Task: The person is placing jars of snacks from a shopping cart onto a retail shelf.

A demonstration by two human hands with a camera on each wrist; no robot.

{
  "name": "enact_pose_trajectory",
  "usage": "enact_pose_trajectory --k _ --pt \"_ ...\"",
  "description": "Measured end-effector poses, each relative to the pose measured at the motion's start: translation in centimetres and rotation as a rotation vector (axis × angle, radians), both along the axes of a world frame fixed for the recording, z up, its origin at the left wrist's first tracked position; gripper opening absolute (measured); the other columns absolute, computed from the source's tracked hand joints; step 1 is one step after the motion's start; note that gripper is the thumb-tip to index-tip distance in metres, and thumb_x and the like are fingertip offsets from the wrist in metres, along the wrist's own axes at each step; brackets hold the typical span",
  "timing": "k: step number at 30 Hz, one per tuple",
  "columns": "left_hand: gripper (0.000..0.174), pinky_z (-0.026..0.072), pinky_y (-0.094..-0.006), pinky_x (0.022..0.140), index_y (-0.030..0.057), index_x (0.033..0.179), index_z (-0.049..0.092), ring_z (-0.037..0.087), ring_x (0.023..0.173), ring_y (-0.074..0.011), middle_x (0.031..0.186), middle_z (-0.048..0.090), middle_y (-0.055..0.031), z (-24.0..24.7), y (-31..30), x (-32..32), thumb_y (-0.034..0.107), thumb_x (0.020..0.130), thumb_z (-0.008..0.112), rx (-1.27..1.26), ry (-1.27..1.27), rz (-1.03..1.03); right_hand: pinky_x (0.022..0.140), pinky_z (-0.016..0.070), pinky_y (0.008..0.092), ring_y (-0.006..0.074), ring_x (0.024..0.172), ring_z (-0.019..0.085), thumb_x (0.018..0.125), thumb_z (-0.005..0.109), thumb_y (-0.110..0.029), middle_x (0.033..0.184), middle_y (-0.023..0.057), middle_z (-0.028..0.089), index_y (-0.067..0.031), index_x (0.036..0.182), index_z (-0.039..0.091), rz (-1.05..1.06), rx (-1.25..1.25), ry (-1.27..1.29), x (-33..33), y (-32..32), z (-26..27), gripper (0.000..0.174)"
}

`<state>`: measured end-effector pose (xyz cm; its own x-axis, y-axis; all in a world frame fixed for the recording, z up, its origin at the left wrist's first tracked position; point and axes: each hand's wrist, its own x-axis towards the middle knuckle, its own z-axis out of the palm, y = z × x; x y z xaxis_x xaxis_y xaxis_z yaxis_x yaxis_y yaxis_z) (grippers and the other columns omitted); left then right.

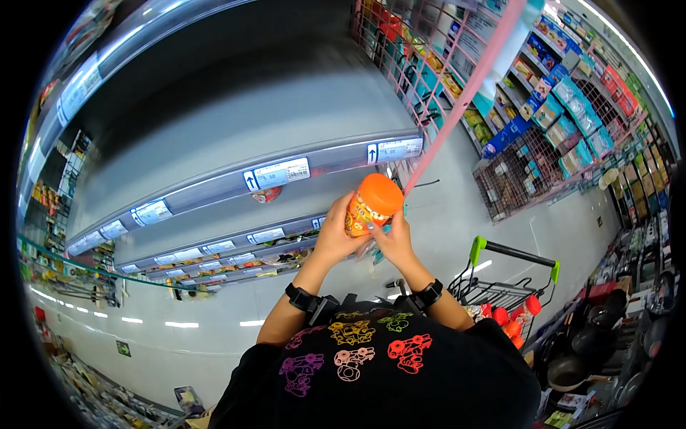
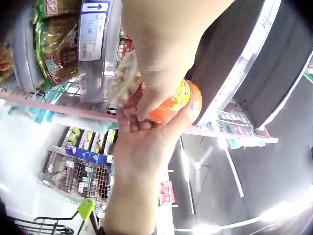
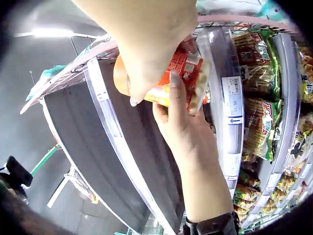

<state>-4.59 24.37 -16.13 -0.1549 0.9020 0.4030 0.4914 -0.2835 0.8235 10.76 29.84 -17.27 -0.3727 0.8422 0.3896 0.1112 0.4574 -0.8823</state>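
Note:
Both hands hold a plastic jar with an orange screw lid, in front of the shelves. Its label is orange and yellow with cartoon prints. My left hand grips the jar from the left side. On the other side, my right hand has its fingers and thumb curled round the lower part. In the right wrist view the clear bottom of the jar shows pale round pieces inside, and the lid points left. The lid faces right in the left wrist view, where the left hand covers part of the label.
A grey shelf with price tags stands ahead. One red-topped package sits on the level below. Pink wire mesh borders the shelf's right end. A shopping cart with several red-lidded jars is at the right. Bagged snacks fill lower shelves.

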Motion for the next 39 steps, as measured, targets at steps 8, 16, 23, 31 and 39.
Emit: enact_pose_trajectory --k 8,16,23,31,39 --pt "0.087 0.0363 -0.0457 0.101 -0.0014 0.137 0.03 0.044 0.12 -0.0419 0.13 0.045 -0.0244 -0.7 2.4 -1.2 0.017 0.065 0.076 0.138 0.242 0.151 0.094 0.0397 0.0409 0.035 0.108 0.052 0.068 0.076 -0.016 0.112 0.0183 0.054 0.0014 0.12 0.045 -0.111 0.178 -0.113 -3.8 2.1 3.0 0.063" --pt "0.087 0.0353 -0.0484 0.099 -0.0064 0.135 0.029 0.044 0.117 -0.0438 0.128 0.044 -0.0278 -2.8 5.3 -3.1 0.025 0.068 0.074 0.051 0.41 0.187 0.09 0.044 0.0375 0.0311 0.104 0.056 0.07 0.076 -0.013 0.112 0.0164 0.056 0.0007 0.121 0.044 -0.177 0.113 -0.046 -5.7 5.0 0.8 0.062" --pt "0.082 0.036 -0.0479 0.099 -0.0072 0.134 0.03 0.044 0.118 -0.0434 0.127 0.045 -0.0295 -4.3 6.0 -3.0 0.026 0.071 0.071 0.073 0.393 0.178 0.094 0.0407 0.0384 0.0313 0.109 0.052 0.074 0.069 -0.009 0.114 0.0177 0.052 0.0015 0.127 0.038 -0.034 0.125 -0.05 -5.1 8.1 -1.8 0.062" --pt "0.078 0.0425 -0.0473 0.091 -0.0065 0.13 0.035 0.054 0.104 -0.0415 0.115 0.054 -0.027 -4.0 6.4 -2.5 0.025 0.068 0.069 0.024 0.375 0.258 0.096 0.0385 0.0422 0.0387 0.112 0.048 0.075 0.066 -0.01 0.119 0.0243 0.048 0.0033 0.127 0.035 -0.059 0.193 -0.181 -5.5 8.5 -1.1 0.061" --pt "0.075 0.0449 -0.0451 0.086 -0.0079 0.126 0.039 0.058 0.097 -0.0399 0.109 0.056 -0.0274 -5.1 6.5 -2.2 0.029 0.067 0.068 0.146 0.521 0.346 0.096 0.037 0.0441 0.0409 0.113 0.047 0.079 0.066 -0.016 0.116 0.0268 0.048 0.0065 0.123 0.035 -0.025 0.064 -0.023 -6.4 9.1 -3.0 0.058"
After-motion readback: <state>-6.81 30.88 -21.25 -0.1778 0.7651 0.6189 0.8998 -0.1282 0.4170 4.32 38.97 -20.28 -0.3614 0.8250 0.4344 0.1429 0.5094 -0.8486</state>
